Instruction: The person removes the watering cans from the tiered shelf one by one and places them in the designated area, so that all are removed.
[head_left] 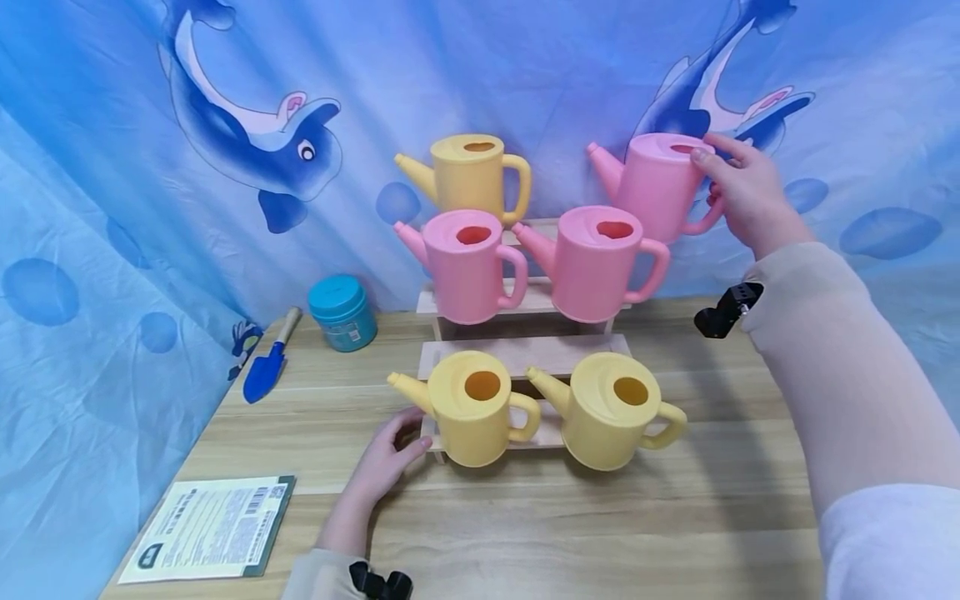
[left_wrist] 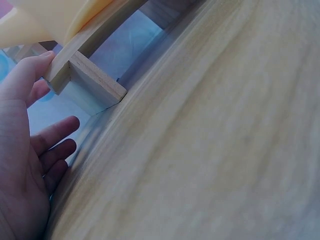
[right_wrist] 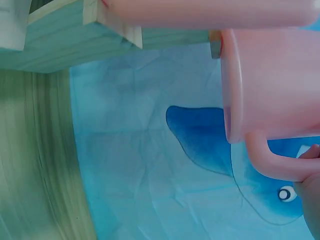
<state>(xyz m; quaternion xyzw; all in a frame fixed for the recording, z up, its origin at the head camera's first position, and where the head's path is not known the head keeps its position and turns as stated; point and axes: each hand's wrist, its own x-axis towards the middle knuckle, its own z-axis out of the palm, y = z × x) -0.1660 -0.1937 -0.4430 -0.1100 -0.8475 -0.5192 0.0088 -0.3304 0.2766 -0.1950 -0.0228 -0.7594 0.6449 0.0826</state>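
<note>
My right hand (head_left: 752,193) holds a pink watering can (head_left: 658,190) at the upper right, thumb at its top rim and other fingers by the handle. In the right wrist view, that can's handle (right_wrist: 270,167) meets the hand at the frame's edge. At the lowest step of a tiered wooden stand (head_left: 517,357), my left hand (head_left: 382,465) pinches the left end of the board between thumb and forefinger. Its other fingers hang loose below. A yellow watering can (head_left: 468,417) stands just beside that hand, with another yellow can (head_left: 606,417) to its right.
Two pink cans, one left (head_left: 465,275) and one right (head_left: 596,271), occupy the middle tier; a yellow can (head_left: 468,179) is on top. Leftward lie a blue trowel (head_left: 264,373), a teal tub (head_left: 343,317) and a printed booklet (head_left: 213,527). A dolphin-print curtain (head_left: 487,75) hangs behind.
</note>
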